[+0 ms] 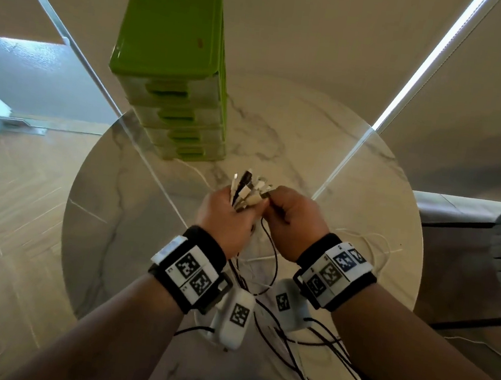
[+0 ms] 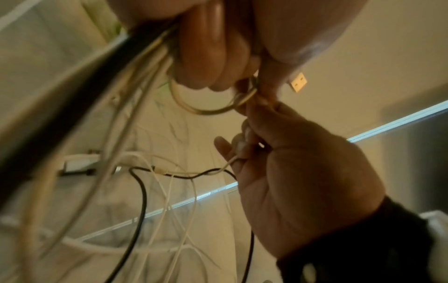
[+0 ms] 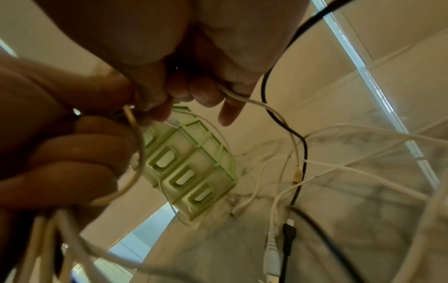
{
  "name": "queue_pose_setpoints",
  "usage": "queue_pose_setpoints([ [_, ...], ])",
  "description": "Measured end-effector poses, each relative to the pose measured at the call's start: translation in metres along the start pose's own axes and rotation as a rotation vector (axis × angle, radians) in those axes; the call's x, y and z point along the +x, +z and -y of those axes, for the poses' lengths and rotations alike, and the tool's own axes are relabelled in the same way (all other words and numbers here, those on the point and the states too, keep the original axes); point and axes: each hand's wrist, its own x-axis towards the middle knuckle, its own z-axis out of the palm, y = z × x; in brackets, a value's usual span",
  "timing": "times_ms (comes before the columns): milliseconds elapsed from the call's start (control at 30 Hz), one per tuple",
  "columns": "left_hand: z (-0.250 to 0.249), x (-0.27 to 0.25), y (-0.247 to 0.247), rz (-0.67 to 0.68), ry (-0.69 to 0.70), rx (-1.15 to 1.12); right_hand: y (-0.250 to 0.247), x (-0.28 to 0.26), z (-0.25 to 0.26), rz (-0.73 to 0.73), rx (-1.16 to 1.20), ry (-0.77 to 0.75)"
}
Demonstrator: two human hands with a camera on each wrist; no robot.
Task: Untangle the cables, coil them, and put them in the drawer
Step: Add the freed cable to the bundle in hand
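Cables [image 1: 247, 189] bunched in left hand [image 1: 224, 218], right hand [image 1: 291, 218] apparently pinching one plug, ends hidden.

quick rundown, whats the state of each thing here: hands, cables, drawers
left hand: grips a bundle of cable ends, plugs pointing up.
right hand: pinches one plug at the bundle.
cables: still tangled, uncoiled, hanging from the hands onto the table.
green drawer unit: upright on the table, all visible drawers closed.
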Motion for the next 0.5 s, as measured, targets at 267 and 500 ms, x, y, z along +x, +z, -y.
queue_pose_setpoints([
  [267, -0.011, 0.007, -0.036, -0.183, -0.237, -0.669, -0.019, -0.008, -0.04, 0.034, 0.043, 0.348],
  [500, 0.004, 0.012, -0.032, -0.323, -0.187, -0.471, -0.017, -0.01, -0.027, 0.02, 0.719, 0.589],
])
